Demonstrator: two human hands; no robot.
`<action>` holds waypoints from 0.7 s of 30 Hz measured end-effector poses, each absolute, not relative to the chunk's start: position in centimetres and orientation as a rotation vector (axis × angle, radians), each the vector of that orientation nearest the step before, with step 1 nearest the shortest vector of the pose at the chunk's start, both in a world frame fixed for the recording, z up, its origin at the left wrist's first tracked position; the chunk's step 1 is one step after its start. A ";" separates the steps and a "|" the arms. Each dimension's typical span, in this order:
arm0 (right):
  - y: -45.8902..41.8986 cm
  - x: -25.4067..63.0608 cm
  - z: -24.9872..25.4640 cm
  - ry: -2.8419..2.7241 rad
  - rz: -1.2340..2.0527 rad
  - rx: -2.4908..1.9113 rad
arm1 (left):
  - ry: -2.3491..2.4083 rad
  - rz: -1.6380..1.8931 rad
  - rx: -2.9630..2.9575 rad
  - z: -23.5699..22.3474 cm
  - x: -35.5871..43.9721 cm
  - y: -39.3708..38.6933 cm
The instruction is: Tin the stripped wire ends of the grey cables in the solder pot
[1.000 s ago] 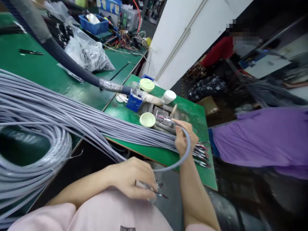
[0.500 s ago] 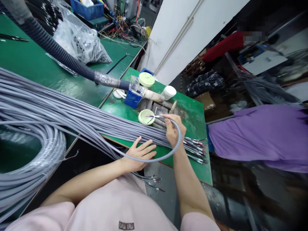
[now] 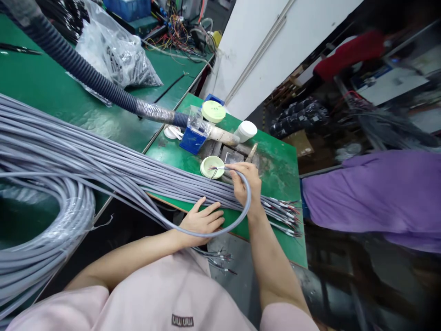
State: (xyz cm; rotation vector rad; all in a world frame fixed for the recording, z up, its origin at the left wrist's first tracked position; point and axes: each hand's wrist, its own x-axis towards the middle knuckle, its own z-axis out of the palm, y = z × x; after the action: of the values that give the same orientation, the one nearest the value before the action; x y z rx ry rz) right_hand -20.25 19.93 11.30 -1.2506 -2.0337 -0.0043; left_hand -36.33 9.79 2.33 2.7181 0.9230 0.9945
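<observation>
On the green workbench point(image 3: 275, 142): grey cable point(image 3: 250, 197) pinched, stripped end over pale green dish point(image 3: 206, 168)

Near its end, the grey cable is gripped by the right hand point(image 3: 245, 184) in a narrow pinch, with thumb and fingers closed on the sheath. The stripped end is held over the pale green dish, with thin red and dark conductors point(image 3: 214, 172) fanned out above it. Contact with the dish cannot be told.

From the right hand, the cable is looped down in an arc, past the left hand point(image 3: 201, 220), and back into the cable bundle point(image 3: 103, 158). The left hand is laid open, fingers spread, with nothing held. It sits at the near side of the bundle, the loop just beside the heel of the palm.

The bundle is laid across the bench, with stripped multicolour leads point(image 3: 284, 214) beyond the right hand. A large cable coil point(image 3: 51, 216) is seen at left. Behind the dish are a blue block point(image 3: 192, 140), a white jar point(image 3: 245, 131) and a pale green lid point(image 3: 212, 111). A ribbed dark hose point(image 3: 82, 76) is led in toward the block. A purple garment point(image 3: 372, 193) of a nearby person is seen right of the bench.
</observation>
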 end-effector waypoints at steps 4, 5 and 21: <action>20.0 -20.3 11.2 -2.056 -0.046 -1.239 | 0.919 0.997 2.728 2.2 -36.4 9.8; 20.0 -20.3 11.2 -2.057 -0.057 -1.237 | 0.923 1.008 2.728 2.2 -36.4 9.8; 25.1 -14.5 14.6 -1.778 -0.347 -1.635 | 0.916 1.025 2.637 2.1 -36.1 9.8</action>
State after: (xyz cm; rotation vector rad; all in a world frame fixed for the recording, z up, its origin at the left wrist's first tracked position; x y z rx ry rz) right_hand -14.47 25.12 14.65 -1.6346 -1.7779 -0.3468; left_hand -36.14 9.84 2.10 2.6370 0.9159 1.0255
